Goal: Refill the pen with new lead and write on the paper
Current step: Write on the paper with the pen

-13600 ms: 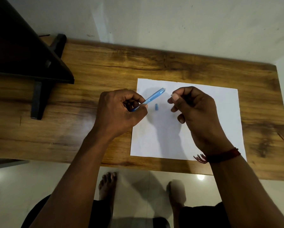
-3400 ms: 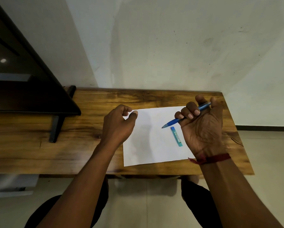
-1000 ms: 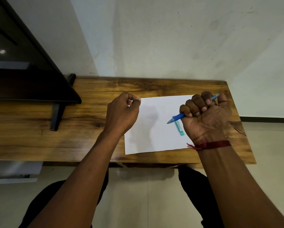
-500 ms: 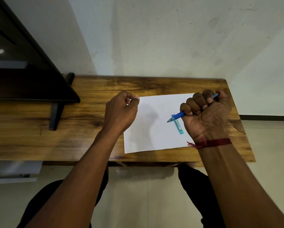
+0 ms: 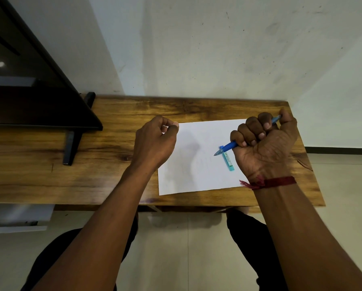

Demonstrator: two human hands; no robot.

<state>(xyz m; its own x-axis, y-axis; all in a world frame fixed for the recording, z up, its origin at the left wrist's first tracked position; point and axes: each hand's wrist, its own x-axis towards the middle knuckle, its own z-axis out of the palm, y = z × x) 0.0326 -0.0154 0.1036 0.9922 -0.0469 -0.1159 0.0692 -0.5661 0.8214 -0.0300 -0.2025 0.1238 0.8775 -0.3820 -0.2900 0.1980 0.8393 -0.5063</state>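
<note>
A white sheet of paper [image 5: 199,158] lies on the right half of the wooden table [image 5: 113,160]. My right hand [image 5: 266,145] is fisted around a blue pen [image 5: 228,147], thumb on its rear end, tip pointing down-left just above the paper. A teal lead case [image 5: 228,161] lies on the paper under the pen's tip, beside my right hand. My left hand [image 5: 154,141] hovers at the paper's left top corner, fingers curled, thumb and forefinger pinched together; I cannot tell whether anything is between them.
A dark monitor [image 5: 29,85] on a black stand [image 5: 71,143] fills the table's left back. A white wall stands behind the table. The table's right edge runs close to my right hand. My legs and the tiled floor show below.
Over the last second both hands stay almost in place; my right fist holds the same grip on the pen. Earlier, the pen was in my left hand with its cap off.
</note>
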